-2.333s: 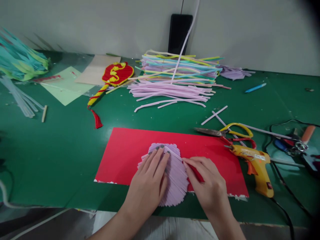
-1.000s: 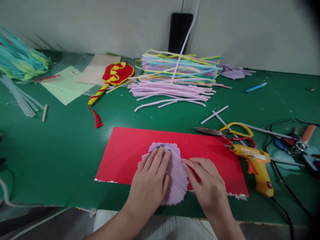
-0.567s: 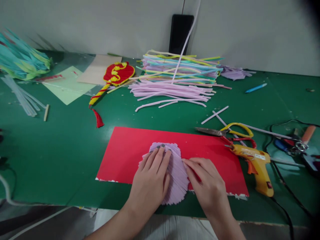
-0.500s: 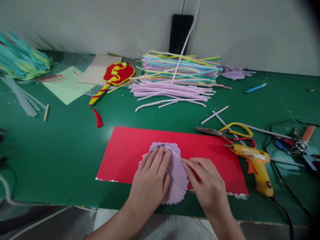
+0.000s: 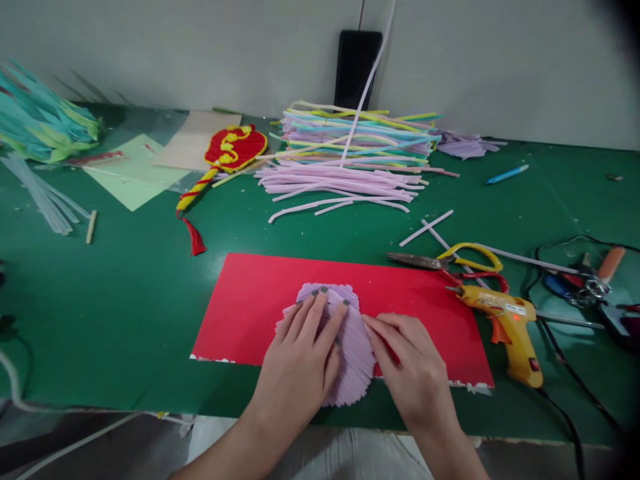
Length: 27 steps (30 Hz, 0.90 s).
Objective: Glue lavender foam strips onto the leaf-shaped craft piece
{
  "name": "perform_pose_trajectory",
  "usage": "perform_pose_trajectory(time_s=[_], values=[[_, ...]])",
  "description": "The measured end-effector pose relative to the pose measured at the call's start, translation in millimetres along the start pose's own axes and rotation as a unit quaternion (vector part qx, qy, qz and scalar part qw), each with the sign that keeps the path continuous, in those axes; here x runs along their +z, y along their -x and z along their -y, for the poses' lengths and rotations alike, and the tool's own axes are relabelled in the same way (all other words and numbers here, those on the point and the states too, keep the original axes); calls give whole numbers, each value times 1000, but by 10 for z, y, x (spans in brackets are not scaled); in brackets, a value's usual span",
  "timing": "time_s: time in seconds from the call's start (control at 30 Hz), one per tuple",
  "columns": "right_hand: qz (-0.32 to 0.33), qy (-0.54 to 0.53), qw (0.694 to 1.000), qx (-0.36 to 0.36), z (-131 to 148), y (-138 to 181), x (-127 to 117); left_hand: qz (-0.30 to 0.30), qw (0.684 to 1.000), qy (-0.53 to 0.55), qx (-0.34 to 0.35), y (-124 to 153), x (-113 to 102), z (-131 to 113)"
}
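Over red card [image 5: 250, 307], left hand [image 5: 299, 357] lies spread on lilac panel [image 5: 354, 357] — right hand [image 5: 414, 360] pinches its edge.

A pale label [image 5: 515, 309] is sitting on the side of the yellow glue gun [image 5: 520, 339] at the right of the counter [image 5: 125, 287], but its print is coming out too small and blurred for a single word, number or brand to be read. Elsewhere no lettering or sign is showing clearly enough to be read
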State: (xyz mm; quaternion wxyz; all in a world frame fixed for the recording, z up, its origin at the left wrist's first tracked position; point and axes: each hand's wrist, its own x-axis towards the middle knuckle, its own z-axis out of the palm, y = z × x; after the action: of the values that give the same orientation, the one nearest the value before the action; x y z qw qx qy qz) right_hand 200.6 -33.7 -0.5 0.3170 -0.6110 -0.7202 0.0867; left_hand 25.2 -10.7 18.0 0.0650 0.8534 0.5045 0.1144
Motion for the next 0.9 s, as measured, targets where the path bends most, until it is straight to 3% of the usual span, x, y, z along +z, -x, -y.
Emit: perform_pose_trajectory(time_s=[0.7, 0.9], values=[[55, 111, 991, -50, 63, 62, 15, 9, 999, 49, 12, 30, 61, 45], [39, 123, 990, -58, 57, 84, 44, -74, 993, 93, -27, 105, 18, 187]])
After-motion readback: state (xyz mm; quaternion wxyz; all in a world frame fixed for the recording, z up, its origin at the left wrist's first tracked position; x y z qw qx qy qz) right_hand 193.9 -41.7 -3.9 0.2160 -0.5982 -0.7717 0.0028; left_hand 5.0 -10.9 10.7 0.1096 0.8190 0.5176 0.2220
